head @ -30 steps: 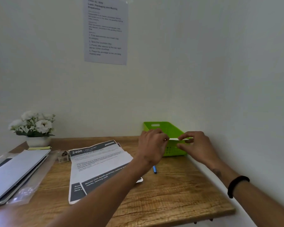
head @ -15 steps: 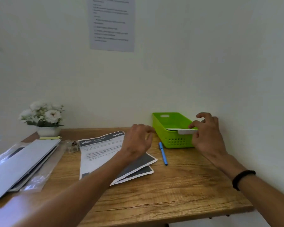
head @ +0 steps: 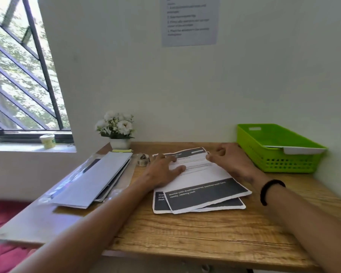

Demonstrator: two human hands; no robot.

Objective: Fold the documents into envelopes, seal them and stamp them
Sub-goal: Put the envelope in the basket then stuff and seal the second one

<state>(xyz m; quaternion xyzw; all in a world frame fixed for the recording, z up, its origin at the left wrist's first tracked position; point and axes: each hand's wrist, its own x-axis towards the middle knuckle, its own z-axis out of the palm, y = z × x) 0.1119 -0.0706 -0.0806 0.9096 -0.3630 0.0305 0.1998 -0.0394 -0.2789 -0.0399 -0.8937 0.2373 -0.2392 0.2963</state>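
Observation:
Two printed documents [head: 201,180] with black bands lie overlapped in the middle of the wooden desk [head: 185,229]. My left hand [head: 163,171] rests flat on the left part of the top sheet, fingers spread. At that sheet's far right corner, my right hand [head: 231,161] pinches the edge between thumb and curled fingers. A white sealed envelope [head: 301,149] lies across the near rim of the green basket [head: 280,164] at the right. A stack of white envelopes [head: 93,180] in a clear sleeve lies at the left. A small roll [head: 144,159] stands beside the documents.
A pot of white flowers [head: 117,131] stands against the wall, with a yellow note pad [head: 122,150] in front of it. An instruction sheet [head: 189,20] hangs on the wall. A barred window [head: 22,75] and a small jar [head: 47,141] on its sill are at the left.
My right hand let go of the envelope, left it on the basket rim and moved left to the top document. My left hand came down onto the sheet. The view swung left.

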